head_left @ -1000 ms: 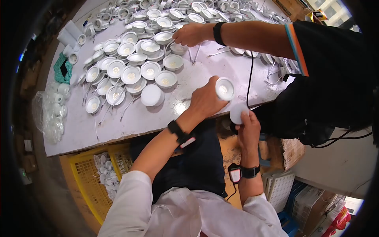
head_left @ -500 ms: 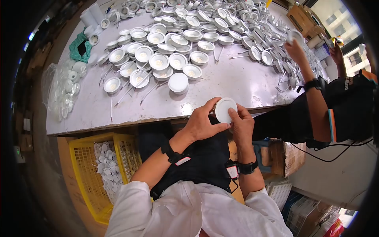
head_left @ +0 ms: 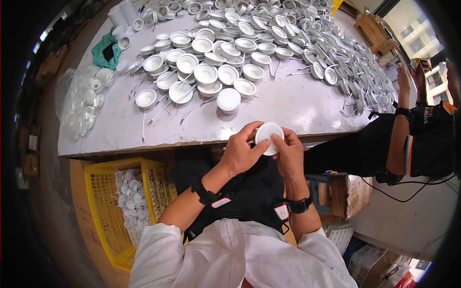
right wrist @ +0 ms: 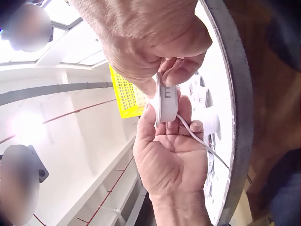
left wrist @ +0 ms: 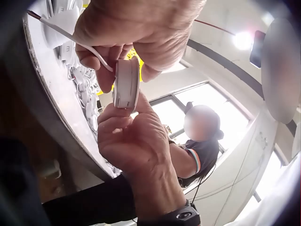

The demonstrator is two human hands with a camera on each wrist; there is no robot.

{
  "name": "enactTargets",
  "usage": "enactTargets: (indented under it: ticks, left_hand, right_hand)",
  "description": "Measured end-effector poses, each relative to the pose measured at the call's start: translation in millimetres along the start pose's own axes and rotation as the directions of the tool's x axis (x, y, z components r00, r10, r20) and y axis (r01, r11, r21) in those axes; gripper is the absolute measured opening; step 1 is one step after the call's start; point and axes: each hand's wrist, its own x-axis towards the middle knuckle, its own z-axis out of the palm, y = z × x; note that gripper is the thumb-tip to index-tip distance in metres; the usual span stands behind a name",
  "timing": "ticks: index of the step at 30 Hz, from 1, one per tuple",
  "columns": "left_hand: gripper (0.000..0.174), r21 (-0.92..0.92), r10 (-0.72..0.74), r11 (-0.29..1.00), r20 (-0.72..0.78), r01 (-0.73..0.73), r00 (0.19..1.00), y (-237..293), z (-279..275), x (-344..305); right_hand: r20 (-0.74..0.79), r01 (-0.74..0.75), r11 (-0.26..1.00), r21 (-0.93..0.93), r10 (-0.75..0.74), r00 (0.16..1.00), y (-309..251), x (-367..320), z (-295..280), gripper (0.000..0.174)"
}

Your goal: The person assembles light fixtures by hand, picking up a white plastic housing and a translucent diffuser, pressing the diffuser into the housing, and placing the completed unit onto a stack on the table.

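In front of the table edge, both hands hold one round white downlight (head_left: 269,129) with a flat white disc cover facing up. My left hand (head_left: 238,152) grips its side, the thumb lying on the cover. From the other side my right hand (head_left: 291,157) grips it, thumb also pressed on the cover. In the left wrist view the downlight (left wrist: 126,84) is seen edge-on between the fingers. A white cable (right wrist: 192,132) runs out of its body past the left hand's fingers in the right wrist view.
On the table (head_left: 192,132) nearest me stands a covered downlight (head_left: 228,99), before many uncovered ones (head_left: 205,73). A clear bag (head_left: 79,103) of white parts lies left. Below stands a yellow crate (head_left: 98,211) with white pieces. Another person's arm (head_left: 402,129) is at the right.
The left hand's uncovered downlight and the right hand's separate disc came together; the disc now sits on its face with both thumbs on it. The other person's arm withdrew rightward from over the table.
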Motion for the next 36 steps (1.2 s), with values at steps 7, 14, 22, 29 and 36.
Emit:
enactTargets:
  ticks: [7,14,22,29,36]
  left_hand:
    - [0.033,-0.072,-0.091,0.994,-0.063,0.086,0.994,-2,-8,-1]
    - [0.030,-0.013,-0.075,0.997,-0.069,0.074,0.995,5,-18,-7]
    - [0.027,0.168,0.039,0.986,-0.205,-0.004,0.978,0,-33,-22]
    - [0.039,0.235,-0.080,0.960,-0.285,0.150,0.955,10,-72,-57]
    - [0.034,0.174,-0.188,0.896,-0.687,0.410,0.702,-47,-208,-174]
  right_hand:
    - [0.045,-0.022,0.999,0.030,0.021,0.999,2,-3,8,0.029]
    - [0.065,-0.031,0.999,0.024,0.030,0.997,9,-6,16,0.027]
    - [0.199,-0.071,0.997,-0.039,0.078,0.977,15,-7,34,0.020]
    - [0.324,-0.139,0.975,-0.171,0.189,0.927,25,3,60,0.027]
    - [0.030,0.054,0.940,-0.338,-0.046,0.998,14,82,78,0.041]
